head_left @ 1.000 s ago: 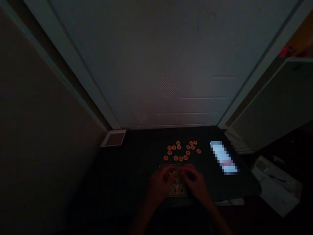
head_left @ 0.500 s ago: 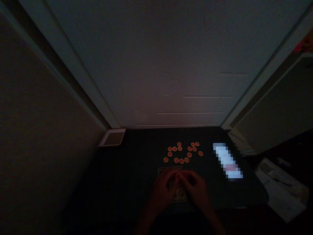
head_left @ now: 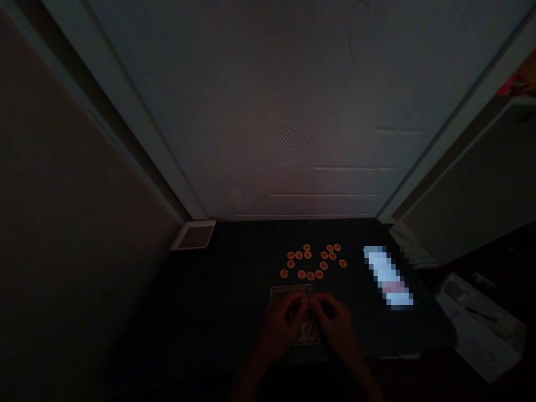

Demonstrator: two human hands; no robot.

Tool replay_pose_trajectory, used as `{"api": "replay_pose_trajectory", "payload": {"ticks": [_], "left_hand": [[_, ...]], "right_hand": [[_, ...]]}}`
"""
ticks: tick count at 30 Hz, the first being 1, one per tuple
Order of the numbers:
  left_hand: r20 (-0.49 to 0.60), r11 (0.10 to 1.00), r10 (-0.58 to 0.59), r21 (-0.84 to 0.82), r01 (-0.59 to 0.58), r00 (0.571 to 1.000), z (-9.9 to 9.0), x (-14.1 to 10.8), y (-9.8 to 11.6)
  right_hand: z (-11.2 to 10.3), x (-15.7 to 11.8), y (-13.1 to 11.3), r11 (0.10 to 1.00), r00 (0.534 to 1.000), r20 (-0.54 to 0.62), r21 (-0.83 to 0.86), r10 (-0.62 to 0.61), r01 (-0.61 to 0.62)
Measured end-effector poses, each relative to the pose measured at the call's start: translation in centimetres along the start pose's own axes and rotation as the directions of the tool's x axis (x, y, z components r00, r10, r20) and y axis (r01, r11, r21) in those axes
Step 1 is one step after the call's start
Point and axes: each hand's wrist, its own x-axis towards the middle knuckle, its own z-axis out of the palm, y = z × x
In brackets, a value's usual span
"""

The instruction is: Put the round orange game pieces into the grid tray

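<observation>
My left hand (head_left: 281,321) and my right hand (head_left: 335,319) meet fingertip to fingertip over a small square box (head_left: 292,288) on the dark table. Both are closed in a pinch around a small, pale round xiangqi piece (head_left: 305,301), mostly hidden by the fingers. More pale pieces (head_left: 310,334) lie in the box, partly covered by my hands. Beyond the box, several round xiangqi pieces with red characters (head_left: 310,276) lie spread out flat, some touching one another.
A bright, pixelated oblong (head_left: 389,279) lies at the table's right. A shallow, light-rimmed tray (head_left: 195,235) sits at the far left corner. Behind the table (head_left: 209,301) rises a pale panel with heart patterns (head_left: 292,146). Papers (head_left: 481,329) lie lower right, in dim light.
The camera view has shifted slightly. My fingers have moved a little at the tips, and the pale piece shows more between them. The pieces on the table stay put.
</observation>
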Motion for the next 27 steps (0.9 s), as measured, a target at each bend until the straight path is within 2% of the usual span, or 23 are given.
{"api": "replay_pose_trajectory", "payload": {"ticks": [5, 11, 14, 19, 23, 27], "left_hand": [[-0.016, 0.999, -0.029, -0.023, 0.028, 0.999, -0.03, 0.01, -0.24], [-0.041, 0.999, -0.038, -0.033, 0.037, 0.998, -0.01, 0.16, -0.20], [-0.056, 0.999, -0.042, -0.019, 0.041, 0.998, -0.01, 0.11, -0.14], [-0.019, 0.998, -0.033, -0.048, 0.032, 0.999, -0.15, 0.00, 0.03], [-0.026, 0.998, -0.010, -0.066, 0.009, 1.000, -0.30, 0.01, 0.39], [0.012, 0.997, 0.009, -0.082, -0.008, 1.000, -0.49, -0.02, 0.61]], "right_hand": [[0.05, -0.22, -0.30, 0.998, 0.996, 0.049, 0.007, -0.069, 0.069], [0.29, -0.24, -0.63, 0.985, 0.986, 0.064, -0.072, -0.153, 0.157], [0.33, -0.20, -0.51, 0.987, 0.988, 0.074, -0.074, -0.138, 0.143], [0.16, -0.24, -0.29, 0.995, 0.993, 0.079, -0.047, -0.087, 0.091], [0.10, -0.25, -0.59, 0.997, 0.996, 0.059, -0.026, -0.071, 0.072], [0.13, -0.26, -0.97, 0.998, 0.998, 0.042, 0.008, -0.055, 0.054]]}}
